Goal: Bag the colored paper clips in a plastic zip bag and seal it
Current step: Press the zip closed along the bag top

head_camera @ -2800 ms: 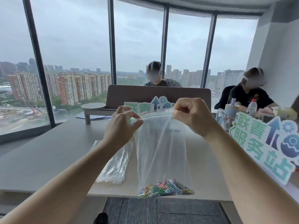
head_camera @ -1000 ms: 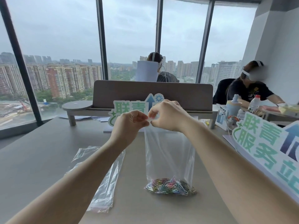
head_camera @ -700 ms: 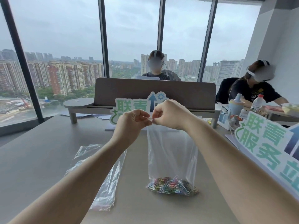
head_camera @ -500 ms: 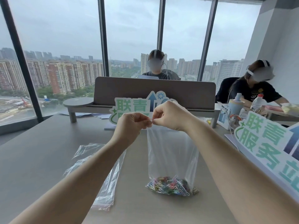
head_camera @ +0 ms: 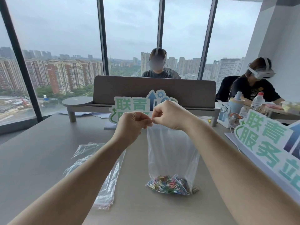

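Observation:
A clear plastic zip bag [head_camera: 172,153] hangs upright over the grey table [head_camera: 40,153], its bottom resting on the surface. A heap of colored paper clips [head_camera: 168,185] lies inside at the bottom. My left hand [head_camera: 132,127] and my right hand [head_camera: 170,115] are up at the bag's top edge, fingertips almost touching. Both pinch the zip strip at its left end. My right hand covers most of the top edge, so I cannot see whether the strip is pressed together.
Several empty clear bags [head_camera: 99,169] lie flat on the table under my left forearm. A green-lettered sign [head_camera: 133,108] stands behind my hands, and a larger sign [head_camera: 269,143] stands at the right. Two people sit beyond a brown divider [head_camera: 154,90]. Bottles [head_camera: 235,103] stand far right.
Since 2.8 s ago my hands have come together from the bag's two top corners to its left end. The bag's bottom now rests further in on the table. Over the last second almost nothing moved.

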The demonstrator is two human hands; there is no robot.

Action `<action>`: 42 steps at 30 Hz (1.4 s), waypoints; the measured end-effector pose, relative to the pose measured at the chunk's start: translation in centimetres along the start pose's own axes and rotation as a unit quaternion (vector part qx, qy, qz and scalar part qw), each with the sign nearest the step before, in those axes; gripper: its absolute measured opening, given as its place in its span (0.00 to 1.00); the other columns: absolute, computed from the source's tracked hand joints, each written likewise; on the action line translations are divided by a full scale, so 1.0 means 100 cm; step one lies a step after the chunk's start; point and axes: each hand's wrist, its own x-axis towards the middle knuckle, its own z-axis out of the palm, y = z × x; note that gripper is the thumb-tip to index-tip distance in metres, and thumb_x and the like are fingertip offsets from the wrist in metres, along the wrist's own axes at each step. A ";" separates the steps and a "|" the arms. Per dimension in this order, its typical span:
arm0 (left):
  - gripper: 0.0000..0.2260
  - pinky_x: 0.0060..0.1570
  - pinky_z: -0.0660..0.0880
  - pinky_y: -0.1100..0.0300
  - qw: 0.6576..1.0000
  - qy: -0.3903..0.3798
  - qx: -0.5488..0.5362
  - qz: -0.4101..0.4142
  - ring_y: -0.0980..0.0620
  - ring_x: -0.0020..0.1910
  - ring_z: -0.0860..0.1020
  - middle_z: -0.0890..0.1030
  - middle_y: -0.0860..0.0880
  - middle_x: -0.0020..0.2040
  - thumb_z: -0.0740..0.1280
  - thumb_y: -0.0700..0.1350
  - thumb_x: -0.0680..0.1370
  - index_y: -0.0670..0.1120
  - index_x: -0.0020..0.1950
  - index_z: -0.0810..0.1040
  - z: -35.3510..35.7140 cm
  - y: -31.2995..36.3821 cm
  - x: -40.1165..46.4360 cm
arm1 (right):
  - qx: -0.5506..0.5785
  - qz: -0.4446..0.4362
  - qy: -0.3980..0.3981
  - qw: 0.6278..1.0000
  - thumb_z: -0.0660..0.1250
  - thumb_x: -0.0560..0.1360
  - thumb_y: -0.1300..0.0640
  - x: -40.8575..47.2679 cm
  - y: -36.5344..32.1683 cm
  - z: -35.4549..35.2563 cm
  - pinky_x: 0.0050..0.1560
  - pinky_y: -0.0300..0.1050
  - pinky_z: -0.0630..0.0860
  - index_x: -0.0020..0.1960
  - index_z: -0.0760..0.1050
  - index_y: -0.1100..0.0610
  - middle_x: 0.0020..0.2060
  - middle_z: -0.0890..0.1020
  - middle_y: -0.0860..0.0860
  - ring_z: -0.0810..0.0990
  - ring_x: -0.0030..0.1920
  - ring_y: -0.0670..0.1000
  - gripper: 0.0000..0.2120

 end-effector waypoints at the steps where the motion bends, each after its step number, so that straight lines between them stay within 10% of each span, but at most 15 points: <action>1: 0.09 0.28 0.74 0.67 1.000 -0.002 0.002 0.001 0.57 0.35 0.78 0.85 0.53 0.34 0.73 0.41 0.73 0.53 0.35 0.82 0.000 0.001 0.000 | 0.000 0.002 -0.003 1.000 0.71 0.70 0.52 0.000 0.000 0.000 0.44 0.49 0.80 0.36 0.81 0.51 0.33 0.81 0.43 0.79 0.37 0.45 0.06; 12: 0.10 0.28 0.72 0.68 1.000 -0.006 -0.004 -0.001 0.59 0.32 0.79 0.85 0.55 0.32 0.74 0.41 0.73 0.54 0.35 0.82 0.001 0.006 -0.001 | 0.004 0.029 -0.027 0.999 0.70 0.71 0.55 -0.002 -0.005 -0.009 0.35 0.37 0.69 0.35 0.82 0.53 0.30 0.79 0.42 0.74 0.31 0.42 0.07; 42: 0.10 0.34 0.76 0.60 0.999 0.043 0.020 -0.024 0.55 0.33 0.78 0.86 0.48 0.35 0.70 0.39 0.75 0.49 0.34 0.81 0.009 -0.006 0.003 | -0.129 0.022 0.063 0.989 0.61 0.78 0.52 -0.036 0.028 -0.012 0.50 0.45 0.63 0.45 0.78 0.51 0.41 0.80 0.46 0.75 0.45 0.54 0.08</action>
